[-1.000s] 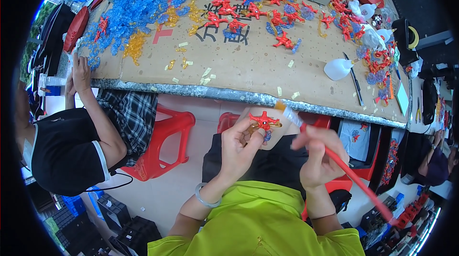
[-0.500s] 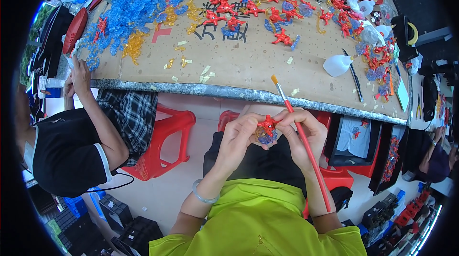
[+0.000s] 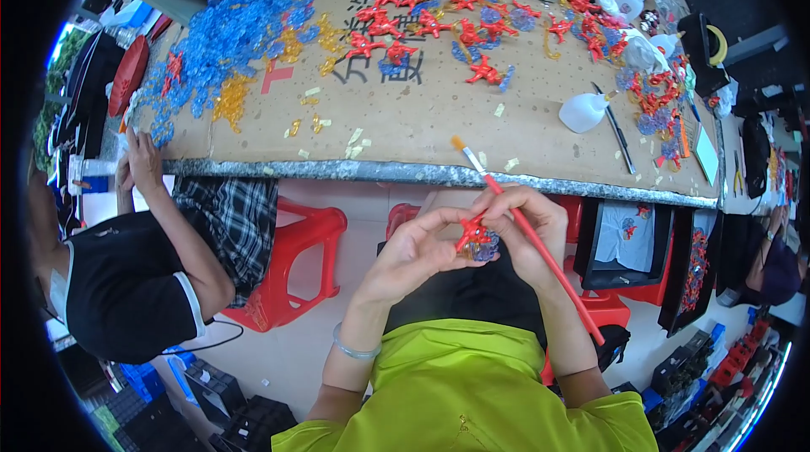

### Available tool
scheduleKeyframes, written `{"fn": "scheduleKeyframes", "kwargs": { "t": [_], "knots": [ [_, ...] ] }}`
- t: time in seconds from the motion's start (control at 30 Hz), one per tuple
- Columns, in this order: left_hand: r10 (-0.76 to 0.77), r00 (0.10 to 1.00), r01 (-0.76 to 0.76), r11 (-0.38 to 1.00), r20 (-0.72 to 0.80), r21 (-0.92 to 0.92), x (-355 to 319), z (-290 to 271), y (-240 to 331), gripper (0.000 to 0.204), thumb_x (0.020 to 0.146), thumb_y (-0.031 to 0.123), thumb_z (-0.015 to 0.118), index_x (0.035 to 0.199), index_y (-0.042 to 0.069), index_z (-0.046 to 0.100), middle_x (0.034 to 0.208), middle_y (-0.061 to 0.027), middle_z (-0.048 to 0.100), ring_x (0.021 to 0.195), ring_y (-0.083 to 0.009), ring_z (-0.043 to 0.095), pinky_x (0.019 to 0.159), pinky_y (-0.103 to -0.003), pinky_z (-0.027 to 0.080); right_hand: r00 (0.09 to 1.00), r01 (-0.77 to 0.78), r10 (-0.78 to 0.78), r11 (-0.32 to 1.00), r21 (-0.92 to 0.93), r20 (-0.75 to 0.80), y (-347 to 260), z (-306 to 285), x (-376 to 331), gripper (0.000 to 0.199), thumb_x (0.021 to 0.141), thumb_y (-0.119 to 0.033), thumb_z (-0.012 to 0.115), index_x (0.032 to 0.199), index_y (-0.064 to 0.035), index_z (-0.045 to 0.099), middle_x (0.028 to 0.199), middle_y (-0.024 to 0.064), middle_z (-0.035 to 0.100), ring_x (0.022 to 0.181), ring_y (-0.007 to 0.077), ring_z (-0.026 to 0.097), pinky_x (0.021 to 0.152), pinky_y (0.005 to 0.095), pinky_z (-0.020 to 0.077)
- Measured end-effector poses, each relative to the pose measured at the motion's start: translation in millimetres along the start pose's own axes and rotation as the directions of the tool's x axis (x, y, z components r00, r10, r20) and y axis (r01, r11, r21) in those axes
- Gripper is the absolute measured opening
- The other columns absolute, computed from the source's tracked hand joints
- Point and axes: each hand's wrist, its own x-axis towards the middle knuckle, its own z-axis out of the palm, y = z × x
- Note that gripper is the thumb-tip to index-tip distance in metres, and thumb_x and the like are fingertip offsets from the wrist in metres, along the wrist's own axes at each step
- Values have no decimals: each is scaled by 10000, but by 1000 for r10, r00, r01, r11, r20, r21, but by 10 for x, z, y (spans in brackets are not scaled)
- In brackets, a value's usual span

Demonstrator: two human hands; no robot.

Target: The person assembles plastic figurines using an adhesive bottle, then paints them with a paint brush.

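Note:
Above my lap, my left hand (image 3: 415,251) pinches a small red figurine (image 3: 472,233) with a clear bluish-purple and yellowish base (image 3: 483,248). My right hand (image 3: 533,231) holds a long red-handled paintbrush (image 3: 550,265), which slants across it with the bristles up and to the left. The right fingers also meet the figurine, so both hands steady it. Part of the figurine hides behind the fingers. The bristles point toward the table edge, apart from the figurine.
A cardboard-covered table (image 3: 278,131) lies ahead, with blue clear pieces (image 3: 228,39), yellow pieces (image 3: 229,102) and several red figurines (image 3: 483,71). A white squeeze bottle (image 3: 584,112) lies beside a black pen (image 3: 620,140). At left sits another person (image 3: 135,275); black trays (image 3: 623,275) stand at right.
The figurine has turned and tilted between my fingers. My left hand has opened out flatter around it, and the brush has swung so its bristles lie further left. The view has shifted slightly.

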Motion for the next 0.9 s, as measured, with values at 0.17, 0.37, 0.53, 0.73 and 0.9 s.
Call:
{"fn": "scheduleKeyframes", "kwargs": {
  "t": [0.17, 0.37, 0.53, 0.73, 0.9],
  "knots": [
    [-69, 997, 69, 997, 23, -18, -57, -96, 19, 467, 901, 105, 604, 1284, -72, 404, 1240, -201, 525, 1141, -342, 557, 968, -469, 479, 984, -55, 61, 998, -38, 165, -25, -48, 69, 217, 779, 112, 615, 963, 13, 671, 900, 102, 677, 818, 156, 652, 758, 262, 512],
    [4, 999, -4, 1000, -36, 22, -176, -239, 86, 569, 872, 153, 660, 1327, -64, 394, 1288, -189, 490, 1175, -344, 533, 959, -490, 482, 998, -69, 68, 992, -109, -9, -138, -65, 225, 227, 965, -135, 510, 989, 42, 651, 751, 65, 647, 683, 93, 593, 632, 219, 474],
    [103, 987, -88, 988, -122, 128, -286, -290, 187, 784, 793, 333, 728, 1342, -92, 364, 1265, -192, 529, 1090, -349, 593, 896, -514, 523, 924, -379, 373, 923, -73, -77, -43, -186, 450, 336, 956, -270, 549, 770, 5, 608, 539, -27, 475, 415, 31, 377, 399, 188, 276],
    [129, 989, -124, 989, -75, 79, -236, -283, 141, 612, 873, 222, 666, 1355, -37, 391, 1353, -188, 458, 1174, -385, 528, 949, -528, 476, 903, -393, 357, 911, -126, -238, -28, -272, 617, 314, 944, -296, 548, 929, 8, 628, 551, -16, 487, 467, 44, 417, 434, 212, 326],
    [156, 973, -146, 987, -173, 73, -106, -149, 27, 597, 882, 227, 653, 1353, -35, 396, 1321, -165, 503, 1157, -413, 534, 976, -481, 467, 858, -52, -199, 883, -466, -473, -59, -135, 131, 243, 885, -84, 593, 1108, 12, 598, 620, 39, 542, 523, 98, 478, 501, 272, 391]
  ]
}}
